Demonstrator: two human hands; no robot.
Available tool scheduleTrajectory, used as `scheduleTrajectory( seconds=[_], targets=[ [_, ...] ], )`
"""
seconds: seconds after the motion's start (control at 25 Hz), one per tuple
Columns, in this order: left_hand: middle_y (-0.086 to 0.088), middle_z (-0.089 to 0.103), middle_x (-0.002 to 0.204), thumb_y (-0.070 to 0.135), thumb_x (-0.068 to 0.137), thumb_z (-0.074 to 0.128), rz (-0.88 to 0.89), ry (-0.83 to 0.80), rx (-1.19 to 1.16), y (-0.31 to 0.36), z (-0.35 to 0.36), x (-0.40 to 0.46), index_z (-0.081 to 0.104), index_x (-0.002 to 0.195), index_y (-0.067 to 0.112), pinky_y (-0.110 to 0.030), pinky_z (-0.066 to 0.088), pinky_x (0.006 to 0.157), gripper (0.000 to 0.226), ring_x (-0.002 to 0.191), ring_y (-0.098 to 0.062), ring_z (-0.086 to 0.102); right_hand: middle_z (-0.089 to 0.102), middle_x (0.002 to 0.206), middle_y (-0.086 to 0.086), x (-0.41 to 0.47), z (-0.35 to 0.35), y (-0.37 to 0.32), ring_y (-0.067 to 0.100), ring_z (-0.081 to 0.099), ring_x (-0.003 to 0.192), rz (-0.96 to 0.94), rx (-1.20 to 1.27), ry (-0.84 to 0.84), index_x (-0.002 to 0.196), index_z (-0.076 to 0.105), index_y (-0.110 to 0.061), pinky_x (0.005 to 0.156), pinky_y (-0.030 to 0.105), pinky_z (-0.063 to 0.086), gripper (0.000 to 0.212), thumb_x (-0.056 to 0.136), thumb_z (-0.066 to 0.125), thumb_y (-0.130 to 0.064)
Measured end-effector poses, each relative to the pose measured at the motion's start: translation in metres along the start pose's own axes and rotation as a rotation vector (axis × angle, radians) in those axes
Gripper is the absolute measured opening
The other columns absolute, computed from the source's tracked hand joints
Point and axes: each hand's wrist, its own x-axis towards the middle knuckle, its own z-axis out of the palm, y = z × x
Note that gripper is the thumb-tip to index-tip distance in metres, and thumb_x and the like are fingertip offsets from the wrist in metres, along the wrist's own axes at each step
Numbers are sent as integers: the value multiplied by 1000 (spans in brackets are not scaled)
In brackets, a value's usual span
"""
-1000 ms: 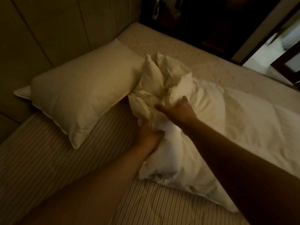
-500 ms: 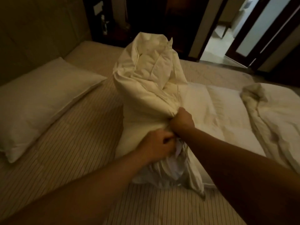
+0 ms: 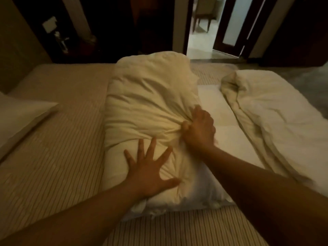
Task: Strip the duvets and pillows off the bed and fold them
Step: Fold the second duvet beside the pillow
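Left hand [image 3: 149, 176] is pressing the duvet [image 3: 150, 110] with fingers splayed; right hand [image 3: 199, 130] is bunching its fabric, bare mattress [image 3: 58, 150] lying left of both.

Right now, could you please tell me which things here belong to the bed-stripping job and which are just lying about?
Job:
- folded duvet, left hand flat on it, right hand gripping a fold
- second duvet, crumpled at right
- pillow at left
- white pad under the duvets

Lying about:
- chair beyond the doorway
- wall switch plate
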Motion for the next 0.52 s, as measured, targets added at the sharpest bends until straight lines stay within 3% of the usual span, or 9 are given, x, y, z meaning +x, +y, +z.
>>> scheduleTrajectory(
  seconds=[0.08,0.2,0.28,0.36,0.4,0.44,0.48,0.52],
  targets=[
    [6,-30,157,100,56,25,41,-29,108,14,12,6,-16,138,63,-75,-16,99,99,141,-31,-34,4,161,5,-4,14,24,32,3,147,-54,40,-123,151,2,-38,113,63,8,77,89,43,-57],
    [15,18,155,95,63,21,89,12,120,6,-7,33,27,134,65,-69,-13,106,77,145,-20,1,-12,161,6,5,28,46,35,-11,146,79,-61,-277,148,-11,-45,108,72,0,90,81,47,-60],
    [24,37,137,86,70,25,167,56,60,-2,-27,71,55,111,57,-64,0,110,58,135,-12,20,-13,161,11,22,27,36,34,-16,146,-53,-105,-109,151,-9,-32,109,71,-4,92,82,48,-51],
    [24,51,121,77,73,35,251,61,-33,-8,-51,112,64,85,47,-55,17,107,43,122,-10,35,-13,162,7,49,29,18,28,-18,147,-250,-72,86,153,-8,-31,111,67,-8,88,85,44,-48],
    [19,60,110,70,75,42,299,152,-90,-13,-62,132,67,79,41,-49,30,100,39,112,-14,47,-14,162,4,61,33,14,26,-20,147,-280,-65,101,152,-10,-37,111,67,-10,84,87,41,-54],
    [11,66,99,60,77,47,352,353,-112,-20,-70,154,70,80,33,-44,39,90,36,102,-21,56,-15,162,3,70,42,16,25,-21,147,-257,-73,65,150,-15,-42,109,69,-9,83,88,36,-62],
    [5,67,101,53,81,49,351,585,-83,-28,-80,178,71,91,31,-43,42,88,33,101,-27,57,-15,162,4,76,57,22,27,-20,147,-207,-98,13,147,-21,-45,108,71,-8,84,86,30,-71],
    [0,61,122,52,85,46,278,733,-34,-33,-91,202,64,114,34,-47,38,97,39,116,-30,50,-13,162,7,76,76,33,30,-17,147,-146,-128,-32,145,-26,-46,107,73,-6,87,83,26,-78]
  ],
)
